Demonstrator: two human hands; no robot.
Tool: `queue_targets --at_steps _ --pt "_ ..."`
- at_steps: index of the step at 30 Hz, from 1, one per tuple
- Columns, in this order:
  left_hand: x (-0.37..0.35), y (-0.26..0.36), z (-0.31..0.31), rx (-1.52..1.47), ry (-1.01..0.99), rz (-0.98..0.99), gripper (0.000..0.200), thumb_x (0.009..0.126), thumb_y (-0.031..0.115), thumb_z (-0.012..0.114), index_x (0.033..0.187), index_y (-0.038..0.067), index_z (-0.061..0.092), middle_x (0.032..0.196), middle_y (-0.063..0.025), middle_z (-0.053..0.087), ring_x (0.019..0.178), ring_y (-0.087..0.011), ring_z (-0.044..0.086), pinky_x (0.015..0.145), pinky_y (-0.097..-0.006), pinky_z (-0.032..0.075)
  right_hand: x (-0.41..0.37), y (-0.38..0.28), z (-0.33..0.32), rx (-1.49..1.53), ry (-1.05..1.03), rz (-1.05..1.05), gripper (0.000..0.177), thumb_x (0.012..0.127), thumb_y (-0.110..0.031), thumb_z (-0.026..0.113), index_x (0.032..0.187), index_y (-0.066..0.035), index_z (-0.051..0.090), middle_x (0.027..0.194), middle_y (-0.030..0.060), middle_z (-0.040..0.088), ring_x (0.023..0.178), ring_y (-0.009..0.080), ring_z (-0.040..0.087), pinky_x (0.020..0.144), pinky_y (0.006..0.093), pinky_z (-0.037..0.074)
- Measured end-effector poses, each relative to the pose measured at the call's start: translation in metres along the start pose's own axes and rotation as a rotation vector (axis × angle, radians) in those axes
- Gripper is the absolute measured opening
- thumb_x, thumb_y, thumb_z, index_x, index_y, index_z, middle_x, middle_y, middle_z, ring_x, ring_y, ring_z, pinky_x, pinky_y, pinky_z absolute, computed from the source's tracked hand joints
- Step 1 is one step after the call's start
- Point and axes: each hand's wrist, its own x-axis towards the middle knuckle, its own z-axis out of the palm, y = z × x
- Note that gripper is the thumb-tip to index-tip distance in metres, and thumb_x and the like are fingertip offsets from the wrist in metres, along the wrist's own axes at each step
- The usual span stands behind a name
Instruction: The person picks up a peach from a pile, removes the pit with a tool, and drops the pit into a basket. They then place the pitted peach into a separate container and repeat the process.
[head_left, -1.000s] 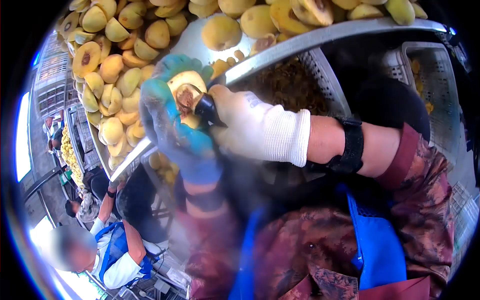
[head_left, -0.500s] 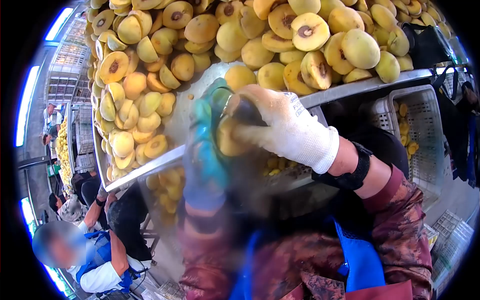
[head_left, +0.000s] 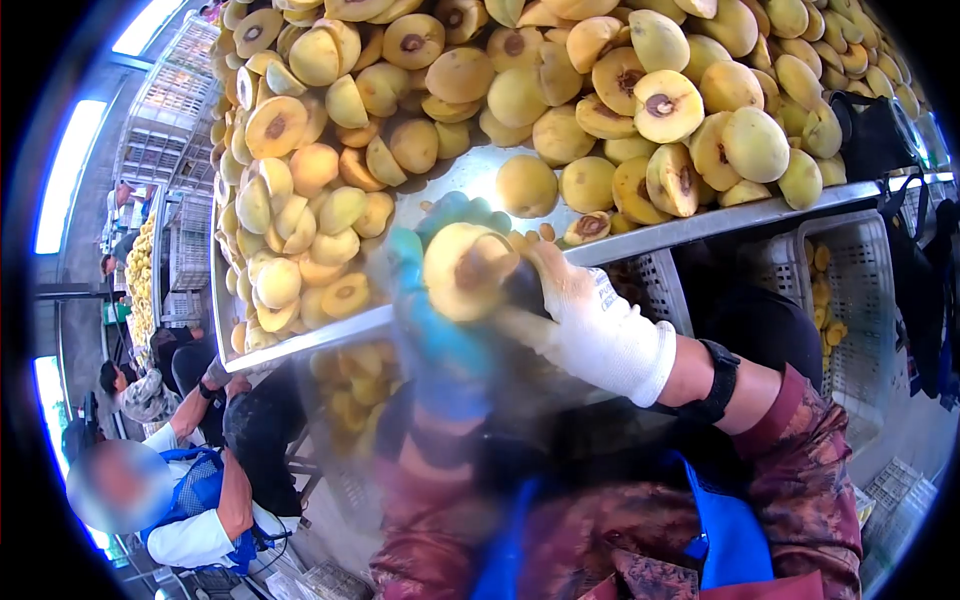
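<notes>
My left hand [head_left: 440, 310], in a teal glove blurred by motion, is closed around a halved yellow peach [head_left: 455, 272]. The cut face of the peach is turned up toward me, with a brown hollow or stone area at its middle. My right hand [head_left: 600, 325], in a white knit glove, grips a dark tool [head_left: 523, 288] against the right side of this half. The tool's working end is blurred and partly hidden, so its exact kind does not show. Just beyond my right fingers, a small cut piece with a brown stone [head_left: 588, 228] lies at the metal table's edge.
Many peach halves [head_left: 530, 95] are heaped on the metal table [head_left: 420, 205] in front. Below its edge, more fruit [head_left: 350, 385] sits at left, and a grey crate [head_left: 850, 290] holding yellow pieces stands at right. Another person [head_left: 200, 490] sits at the left.
The peach half has turned so its cut face shows more fully. My right hand has moved down and off its top to its right side. The whole view has shifted slightly.
</notes>
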Motion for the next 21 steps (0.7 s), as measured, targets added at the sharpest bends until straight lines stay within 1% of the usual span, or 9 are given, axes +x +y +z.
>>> queue_targets --at_steps 1,4,6,8,12,15,18,20,21 --pt "0.0 0.0 0.0 -0.006 0.027 -0.016 0.049 0.104 0.037 0.028 0.119 -0.002 0.054 0.107 -0.0107 0.061 0.094 -0.0199 0.059 0.085 -0.0308 0.048 -0.001 0.0 0.0 0.009 -0.014 0.002 0.044 0.085 -0.022 0.065 0.113 0.002 0.042 0.082 0.0274 0.058 0.08 0.0454 0.059 0.068 0.0491 0.047" --pt "-0.001 -0.004 -0.002 0.214 0.002 0.155 0.055 0.101 0.044 0.036 0.121 -0.005 0.053 0.113 -0.0191 0.061 0.103 -0.0292 0.059 0.098 -0.0432 0.045 -0.003 0.003 0.0 -0.05 -0.052 0.015 0.038 0.084 -0.02 0.064 0.108 0.001 0.044 0.079 0.0264 0.058 0.076 0.0446 0.059 0.065 0.0498 0.046" --pt "0.0 -0.008 -0.009 0.579 -0.014 0.336 0.055 0.101 0.044 0.036 0.121 -0.005 0.053 0.114 -0.0188 0.061 0.105 -0.0295 0.059 0.098 -0.0426 0.045 -0.004 0.003 0.001 -0.112 -0.08 0.016 0.039 0.084 -0.018 0.065 0.111 0.001 0.044 0.082 0.0248 0.057 0.077 0.0426 0.059 0.065 0.0476 0.047" --pt "-0.003 -0.009 -0.014 0.805 -0.025 0.427 0.055 0.101 0.044 0.036 0.121 -0.005 0.053 0.114 -0.0184 0.061 0.106 -0.0297 0.058 0.097 -0.0418 0.045 -0.005 0.004 0.002 -0.134 -0.091 -0.002 0.04 0.083 -0.015 0.064 0.113 0.0 0.043 0.084 0.0243 0.057 0.078 0.0419 0.06 0.064 0.0467 0.048" --pt "-0.007 -0.011 -0.012 0.848 -0.054 0.427 0.055 0.101 0.043 0.036 0.12 -0.005 0.053 0.112 -0.018 0.061 0.105 -0.0295 0.059 0.095 -0.0402 0.045 -0.007 0.007 0.002 -0.091 -0.063 -0.05 0.039 0.082 -0.01 0.062 0.114 0.0 0.042 0.085 0.0258 0.057 0.08 0.043 0.059 0.065 0.0481 0.047" --pt "-0.006 -0.01 -0.008 0.996 -0.122 0.521 0.054 0.101 0.042 0.036 0.119 -0.005 0.053 0.11 -0.0179 0.062 0.102 -0.0289 0.059 0.095 -0.0398 0.045 -0.012 0.012 0.006 -0.034 -0.019 -0.085 0.038 0.082 -0.01 0.061 0.113 -0.001 0.042 0.084 0.026 0.058 0.08 0.0442 0.059 0.064 0.0486 0.047" --pt "-0.003 -0.012 -0.011 0.878 -0.163 0.542 0.051 0.101 0.041 0.038 0.118 -0.005 0.054 0.109 -0.0177 0.062 0.1 -0.0278 0.06 0.092 -0.0393 0.047 -0.013 0.012 0.009 -0.001 -0.033 -0.069 0.036 0.082 -0.009 0.06 0.112 -0.001 0.042 0.082 0.0252 0.059 0.078 0.0451 0.059 0.062 0.0487 0.048" --pt "-0.002 -0.019 -0.016 0.429 -0.127 0.366 0.051 0.101 0.04 0.038 0.118 -0.005 0.054 0.109 -0.0175 0.061 0.1 -0.0275 0.06 0.091 -0.0388 0.048 -0.013 0.013 0.012 0.004 -0.036 -0.06 0.034 0.083 -0.009 0.06 0.111 -0.001 0.043 0.08 0.0244 0.06 0.077 0.0451 0.06 0.061 0.0485 0.048" --pt "-0.004 -0.014 -0.009 0.292 -0.112 0.258 0.051 0.102 0.04 0.038 0.118 -0.005 0.054 0.11 -0.0178 0.061 0.101 -0.0277 0.06 0.09 -0.0384 0.049 -0.012 0.015 0.015 0.002 -0.026 -0.068 0.033 0.083 -0.009 0.06 0.11 -0.002 0.043 0.08 0.0239 0.06 0.076 0.0449 0.06 0.061 0.0483 0.048"
